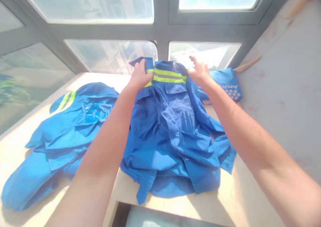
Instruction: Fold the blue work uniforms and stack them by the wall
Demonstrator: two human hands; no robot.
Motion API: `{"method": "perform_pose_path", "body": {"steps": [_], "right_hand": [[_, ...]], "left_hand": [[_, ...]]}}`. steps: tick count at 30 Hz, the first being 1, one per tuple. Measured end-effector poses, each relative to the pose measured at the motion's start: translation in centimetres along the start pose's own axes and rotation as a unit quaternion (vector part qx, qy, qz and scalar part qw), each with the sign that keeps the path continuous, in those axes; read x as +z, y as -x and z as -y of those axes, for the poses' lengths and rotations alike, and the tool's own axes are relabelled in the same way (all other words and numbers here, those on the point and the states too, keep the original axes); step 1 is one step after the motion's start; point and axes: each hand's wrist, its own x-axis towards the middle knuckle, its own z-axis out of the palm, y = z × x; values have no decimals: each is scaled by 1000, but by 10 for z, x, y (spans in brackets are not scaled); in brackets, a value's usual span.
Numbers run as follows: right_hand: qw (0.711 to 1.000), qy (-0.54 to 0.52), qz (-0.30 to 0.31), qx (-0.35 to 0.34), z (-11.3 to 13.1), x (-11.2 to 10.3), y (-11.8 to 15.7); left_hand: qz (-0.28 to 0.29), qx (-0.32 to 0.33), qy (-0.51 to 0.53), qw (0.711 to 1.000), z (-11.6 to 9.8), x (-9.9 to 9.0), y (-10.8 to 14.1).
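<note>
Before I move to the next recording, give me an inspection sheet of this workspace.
Surface: pale, wood-look worktop, sunlit with shadows.
Things in hand: blue jacket with yellow-green and grey stripes, spread out, lower part rumpled.
Clutter: second blue garment, crumpled, to the jacket's left; blue packet with white print, partly behind the right forearm.
Hands: left hand on the jacket's striped upper part; right hand at its opposite shoulder, finger extended; grip unclear for both.
Cables: nothing clearly seen.
Surroundings: grey window frame with bright panes behind; pale patterned wall on the right.
</note>
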Motion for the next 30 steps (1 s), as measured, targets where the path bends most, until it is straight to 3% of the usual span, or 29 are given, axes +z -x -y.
{"method": "perform_pose_path", "body": {"steps": [3,6,8,12,14,17,20,23,26,30], "right_hand": [[998,-24,48,-20,5,-13,53],[996,-47,74,-8,8,-36,142],[996,-46,81,16,6,-52,209],[994,-4,68,81,0,-82,329],[992,13,73,101,1,-93,376],[994,30,63,87,8,-100,427],[996,45,67,45,14,-97,455],[993,75,81,37,14,-87,464],[990,103,77,53,8,-77,460],[989,77,100,73,-4,-74,438]], "left_hand": [[87,-29,-95,991,-3,-10,51],[93,-71,-150,982,-10,-38,139],[65,-107,-188,974,-13,-61,202],[-55,-199,-281,937,-15,-99,309],[-86,-243,-294,920,-21,-106,352],[-71,-261,-278,922,-37,-101,402],[14,-199,-228,953,-52,-87,437],[95,-99,-215,967,-59,-72,453],[95,-58,-239,965,-57,-62,447],[101,-78,-207,970,-57,-54,421]]}}
